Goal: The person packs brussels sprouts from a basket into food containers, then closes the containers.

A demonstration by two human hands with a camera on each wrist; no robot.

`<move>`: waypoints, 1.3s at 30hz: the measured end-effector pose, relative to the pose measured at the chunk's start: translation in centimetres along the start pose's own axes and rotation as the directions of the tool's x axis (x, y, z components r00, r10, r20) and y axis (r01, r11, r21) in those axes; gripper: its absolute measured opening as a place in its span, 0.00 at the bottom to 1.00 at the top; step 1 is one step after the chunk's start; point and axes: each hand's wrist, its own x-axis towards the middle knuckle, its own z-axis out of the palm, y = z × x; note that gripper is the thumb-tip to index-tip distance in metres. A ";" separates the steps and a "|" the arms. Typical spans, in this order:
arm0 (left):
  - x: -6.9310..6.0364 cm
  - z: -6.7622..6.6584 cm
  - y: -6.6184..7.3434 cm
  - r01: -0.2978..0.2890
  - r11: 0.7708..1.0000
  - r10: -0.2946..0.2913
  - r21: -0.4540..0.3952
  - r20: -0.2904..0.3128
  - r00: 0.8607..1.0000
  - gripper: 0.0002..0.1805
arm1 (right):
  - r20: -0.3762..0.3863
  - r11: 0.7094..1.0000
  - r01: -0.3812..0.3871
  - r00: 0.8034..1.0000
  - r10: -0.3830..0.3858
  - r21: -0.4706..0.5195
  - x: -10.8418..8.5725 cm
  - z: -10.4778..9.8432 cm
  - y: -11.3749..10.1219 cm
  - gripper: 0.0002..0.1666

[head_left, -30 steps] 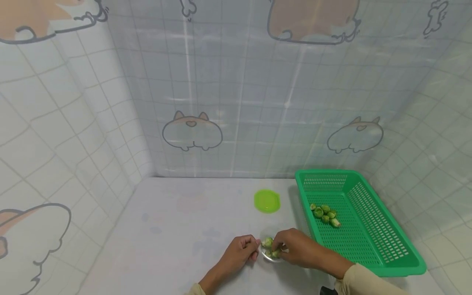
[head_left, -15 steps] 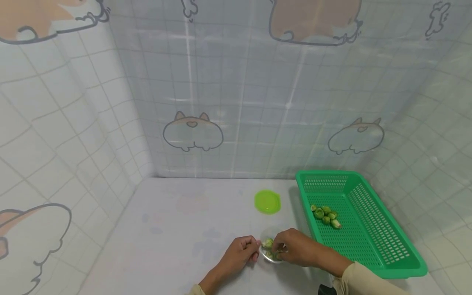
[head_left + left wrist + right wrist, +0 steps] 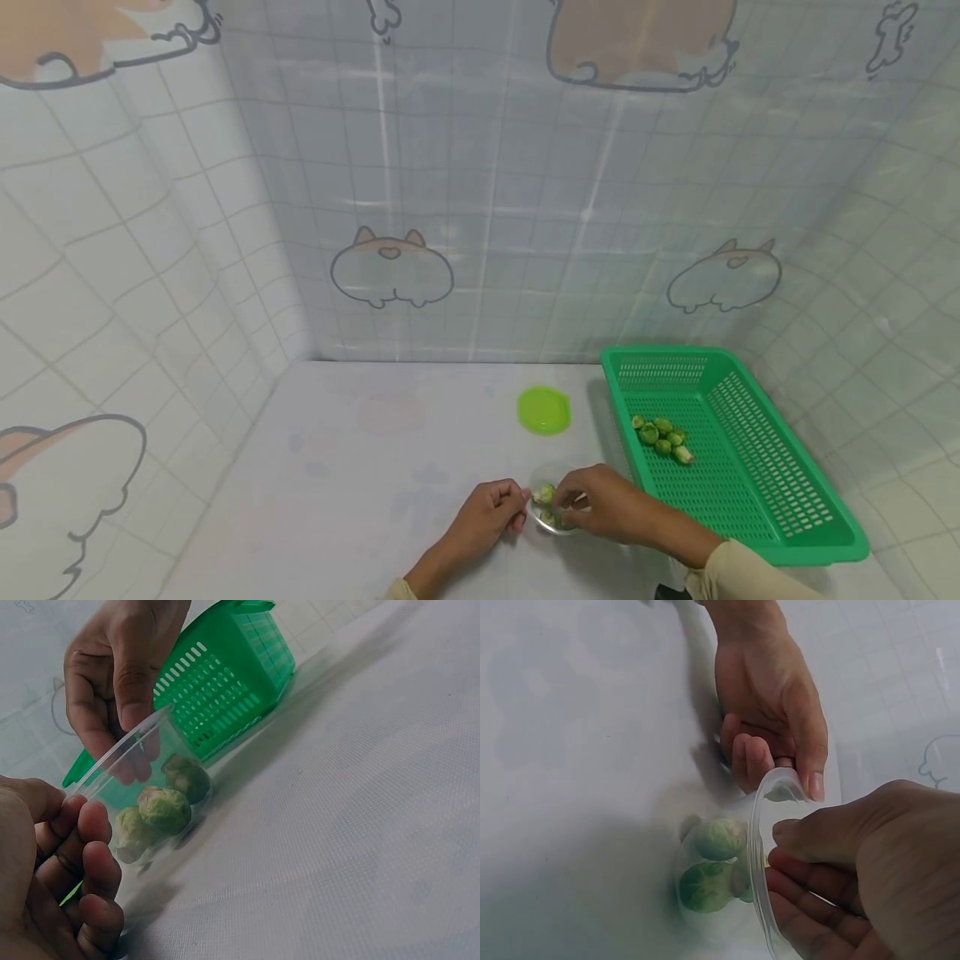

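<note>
A clear plastic cup (image 3: 759,847) stands on the table between both hands, with several Brussels sprouts (image 3: 165,810) at its bottom. My left hand (image 3: 487,517) pinches the cup's rim between thumb and forefinger; its other fingers are curled loosely beside the wall. Over the cup's mouth is my right hand (image 3: 603,504), its fingertips reaching inside, above the sprouts. In the right wrist view a gap shows between that hand's thumb and fingers, and no sprout is seen between them. Part of the cup's contents is hidden behind the right hand in the head view.
A green perforated basket (image 3: 817,552) sits to the right, with several loose Brussels sprouts (image 3: 662,436) against its left side. Beyond the cup lies a round lime-green lid (image 3: 543,410). Tile-patterned sheeting (image 3: 480,208) hangs behind the white table (image 3: 337,500) and along both sides.
The right hand's thumb and fingers have parted slightly over the cup. My left hand, the cup, the lid and the basket stay essentially where they were.
</note>
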 end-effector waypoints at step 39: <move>0.1 0.4 -0.2 0.056 0.998 -0.055 0.029 -0.031 0.998 0.20 | -0.263 0.993 -0.097 0.958 0.113 0.074 -3.6 -5.0 0.2 0.10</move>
